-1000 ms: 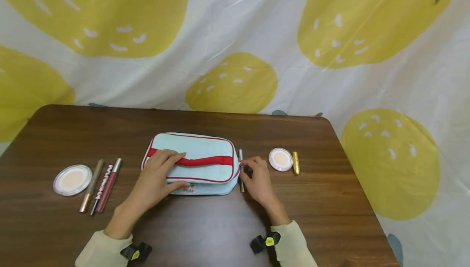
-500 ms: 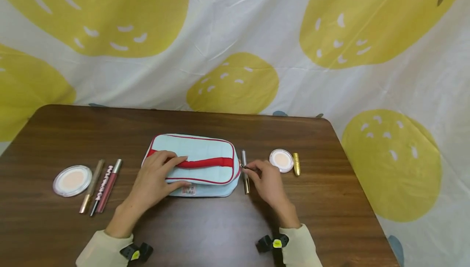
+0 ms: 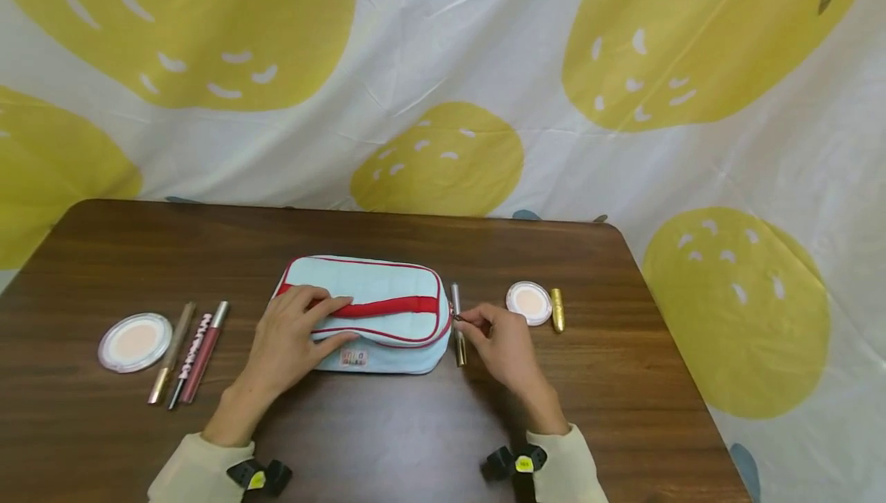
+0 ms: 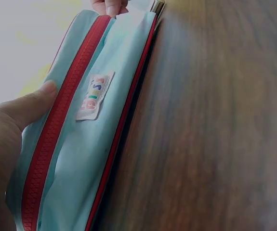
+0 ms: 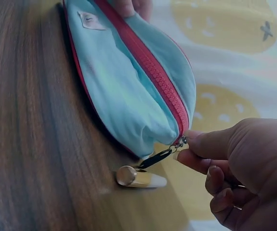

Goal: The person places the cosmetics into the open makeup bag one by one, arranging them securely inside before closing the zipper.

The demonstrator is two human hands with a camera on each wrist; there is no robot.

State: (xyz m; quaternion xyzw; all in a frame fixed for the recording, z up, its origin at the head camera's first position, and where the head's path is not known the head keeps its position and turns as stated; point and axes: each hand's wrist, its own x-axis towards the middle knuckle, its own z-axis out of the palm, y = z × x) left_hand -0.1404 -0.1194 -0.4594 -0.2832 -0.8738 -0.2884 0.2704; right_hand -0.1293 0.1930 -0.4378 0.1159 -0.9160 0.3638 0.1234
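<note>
A light blue cosmetic bag with red piping, a red carry strap and a red zipper lies on the table. Across its left part is my left hand, fingers over the top and strap, thumb on the front edge beside the zipper. My right hand pinches the metal zipper pull at the bag's right end, where the zipper looks closed. From the pull hangs a dark tag. Just below that end, a silver and gold tube lies on the table, partly behind the right fingers.
Left of the bag lie a round compact, a gold-brown tube, a patterned pink pen and a dark pink tube. On the right are another compact and a small gold tube. A patterned curtain hangs behind the table.
My right hand has shifted slightly right, away from the bag's end, with the pull between its fingers. The left thumb has moved up a little, uncovering the front label.
</note>
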